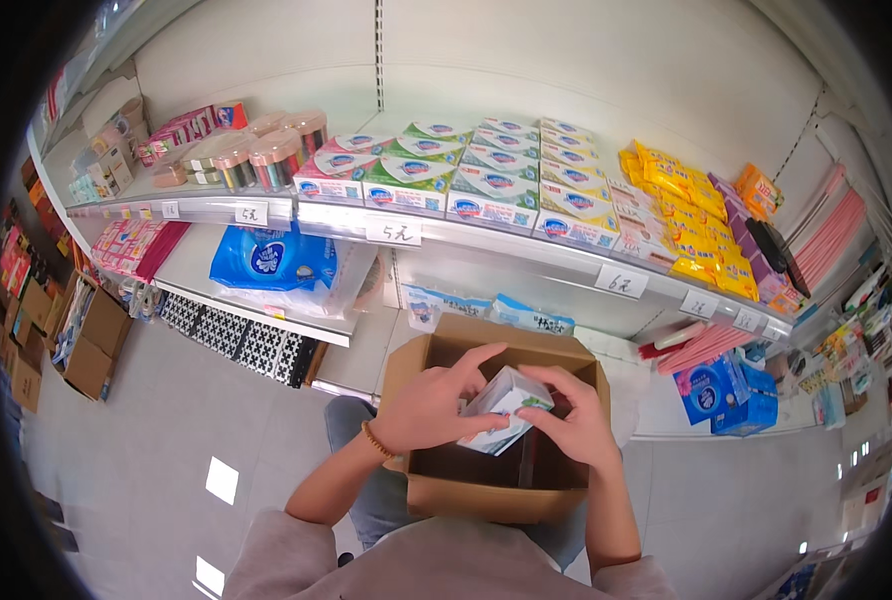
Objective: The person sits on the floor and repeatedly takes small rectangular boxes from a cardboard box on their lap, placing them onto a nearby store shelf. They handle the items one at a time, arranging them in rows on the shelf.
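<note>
Both my hands hold one white and green soap box [502, 412], tilted, above an open cardboard carton [498, 502] on my lap. My left hand [434, 405] grips the box's left side, its thumb across the front; a beaded bracelet circles the wrist. My right hand [573, 416] pinches the upper right end between thumb and fingers. The carton's inside is dark and partly hidden by my hands. Ahead on the shelf stand rows of soap boxes: pink [333, 180], green [408, 184], white and green [493, 196] and yellow and white [577, 214].
Lidded round tubs [273, 154] stand left of the soap; yellow packets [705, 240] lie to the right. A price-tagged shelf edge [476, 234] runs above the carton. Lower down are a blue pack [273, 259] at left and blue packages [723, 394] at right. Another open carton [93, 345] sits on the floor.
</note>
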Action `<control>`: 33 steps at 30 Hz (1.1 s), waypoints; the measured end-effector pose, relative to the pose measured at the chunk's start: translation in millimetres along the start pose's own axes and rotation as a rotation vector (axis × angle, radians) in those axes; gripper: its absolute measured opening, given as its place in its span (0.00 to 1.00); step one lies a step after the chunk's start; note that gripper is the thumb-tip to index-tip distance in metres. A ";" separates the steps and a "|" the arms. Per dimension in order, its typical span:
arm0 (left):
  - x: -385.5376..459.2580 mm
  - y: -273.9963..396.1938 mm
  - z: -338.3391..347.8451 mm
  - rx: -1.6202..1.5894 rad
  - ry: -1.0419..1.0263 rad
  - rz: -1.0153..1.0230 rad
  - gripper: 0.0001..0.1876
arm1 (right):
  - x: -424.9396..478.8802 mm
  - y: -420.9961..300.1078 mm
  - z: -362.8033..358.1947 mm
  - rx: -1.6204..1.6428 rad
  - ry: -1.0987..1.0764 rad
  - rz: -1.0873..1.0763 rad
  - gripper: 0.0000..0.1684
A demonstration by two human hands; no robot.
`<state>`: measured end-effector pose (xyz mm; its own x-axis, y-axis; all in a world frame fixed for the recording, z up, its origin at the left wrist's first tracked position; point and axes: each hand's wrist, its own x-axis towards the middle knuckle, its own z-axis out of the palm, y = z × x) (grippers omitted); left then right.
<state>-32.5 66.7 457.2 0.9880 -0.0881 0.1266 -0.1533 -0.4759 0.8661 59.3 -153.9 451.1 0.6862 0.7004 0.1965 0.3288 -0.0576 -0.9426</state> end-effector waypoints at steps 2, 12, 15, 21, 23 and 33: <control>0.1 -16.4 0.0 -0.059 0.077 0.120 0.49 | 9.2 0.2 5.0 0.058 0.120 -0.049 0.31; 36.7 7.6 -57.0 -0.296 0.536 0.265 0.36 | 62.9 -74.3 6.4 -0.915 0.230 -0.702 0.49; 61.1 34.3 -73.9 -0.225 0.610 0.349 0.35 | 86.0 -103.7 0.1 -1.155 0.137 -0.716 0.51; 107.1 60.6 -113.0 -0.271 0.753 0.483 0.34 | 151.9 -139.5 -14.7 -1.262 0.328 -0.802 0.52; 121.7 55.2 -115.5 -0.385 0.832 0.500 0.32 | 192.9 -143.6 -32.7 -1.273 0.380 -0.862 0.48; 154.3 -7.0 -51.1 0.839 0.889 0.554 0.25 | 373.2 -78.7 -113.2 -1.196 0.236 -0.475 0.40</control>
<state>121.8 101.1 495.3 0.4188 -0.0007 0.9081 -0.1808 -0.9800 0.0827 363.0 31.4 629.2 0.4006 0.6930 0.5994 0.8544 -0.5188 0.0288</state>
